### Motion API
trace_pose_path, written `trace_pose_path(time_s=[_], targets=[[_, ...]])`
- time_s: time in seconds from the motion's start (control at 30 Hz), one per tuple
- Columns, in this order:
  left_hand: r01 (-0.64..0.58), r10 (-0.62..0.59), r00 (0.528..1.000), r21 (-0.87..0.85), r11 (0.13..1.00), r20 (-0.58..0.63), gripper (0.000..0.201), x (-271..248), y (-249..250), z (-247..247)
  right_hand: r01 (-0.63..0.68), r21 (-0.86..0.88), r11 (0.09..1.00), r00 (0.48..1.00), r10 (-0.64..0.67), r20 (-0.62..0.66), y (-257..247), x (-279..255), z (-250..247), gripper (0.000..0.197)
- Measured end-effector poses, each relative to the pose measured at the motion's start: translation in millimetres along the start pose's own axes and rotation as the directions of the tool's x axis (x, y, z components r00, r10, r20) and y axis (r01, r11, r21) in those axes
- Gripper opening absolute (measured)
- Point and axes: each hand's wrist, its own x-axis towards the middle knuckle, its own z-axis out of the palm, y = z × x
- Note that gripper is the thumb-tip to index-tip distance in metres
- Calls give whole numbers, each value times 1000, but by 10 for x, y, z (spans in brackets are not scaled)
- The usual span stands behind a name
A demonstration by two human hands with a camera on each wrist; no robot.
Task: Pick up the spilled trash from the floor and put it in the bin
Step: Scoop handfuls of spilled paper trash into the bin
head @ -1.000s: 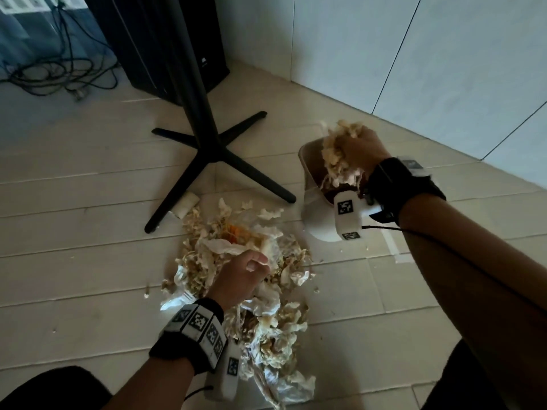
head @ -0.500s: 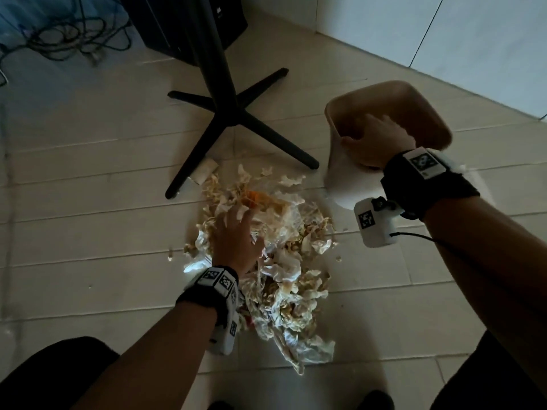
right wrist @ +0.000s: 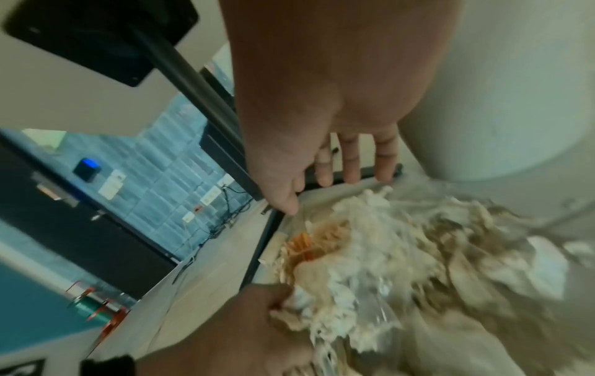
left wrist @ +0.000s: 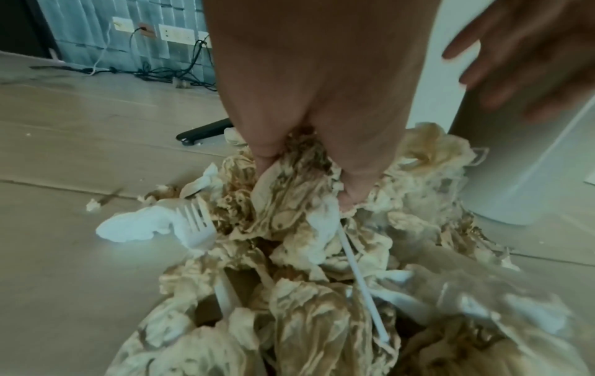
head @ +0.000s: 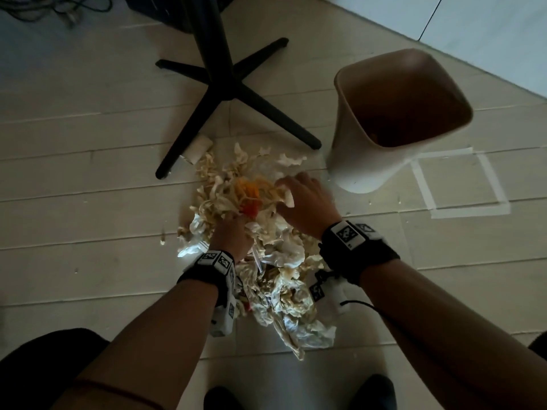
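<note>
Pale plank floor (head: 88,202), wall corner: trash pile (head: 275,279) lies spread between both forearms.
Left hand (head: 229,236) fingers dug in, clenched on stained tissue (left wrist: 289,178). Right hand (head: 305,202) fingers straight and spread, over the pile's far edge near orange scrap (head: 248,193). Bin (head: 396,113) upright just right of pile; white fork (left wrist: 193,223) at pile's left side.

You worked over a pale plank floor (head: 88,161) in dim light, where a black four-legged stand base (head: 228,93) stood beside a taped square outline (head: 461,184). A white tiled wall (head: 473,22) met the floor at the far right. Wall sockets (left wrist: 177,34) sat low on the grey-blue wall behind you, with tangled cables (left wrist: 154,72) beneath.
</note>
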Motion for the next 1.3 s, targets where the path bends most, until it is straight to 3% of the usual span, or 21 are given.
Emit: trace_pose_path(time_s=[0.1,0.2,0.3,0.4,0.5,0.57,0.7,0.83,0.93,1.1,1.2,1.3], targets=[[-21,14,998,-121,992,-54,41,-33,-27,-47,-141,67,988,976,127,177,126,-116,247,75],[-60,21,993,-339,939,-118,27,-43,74,-253,-156,218,964,961,96,261,136,-157,337,97],[-30,50,999,-598,801,16,29,-45,283,-548,-72,284,956,960,-10,280,40,-115,310,107],[-43,157,984,-729,683,89,34,-35,479,-748,34,426,904,963,-144,229,-75,-40,300,76],[-11,180,978,-840,543,103,47,-56,583,-807,10,567,823,986,-104,133,-72,-49,246,60],[20,194,972,-874,486,130,48,-101,633,-804,-25,612,791,996,-34,84,-23,-76,194,39],[5,253,955,-859,512,157,35,-157,725,-798,-105,623,775,994,98,47,103,-108,127,27],[-13,146,986,-830,558,83,30,-102,638,-746,-156,650,744,982,187,22,224,-100,19,34],[-14,50,998,-704,710,31,22,-41,417,-573,-151,666,730,971,236,-38,250,-117,-104,36],[14,38,992,-417,909,117,30,-96,216,-186,-78,661,746,956,244,-163,125,-40,-405,26],[19,18,991,-280,960,131,42,-122,217,10,-28,625,780,960,195,-201,-38,25,-677,28],[-25,68,986,-264,964,154,53,-176,273,146,-24,586,810,960,183,-214,-169,72,-946,34]])
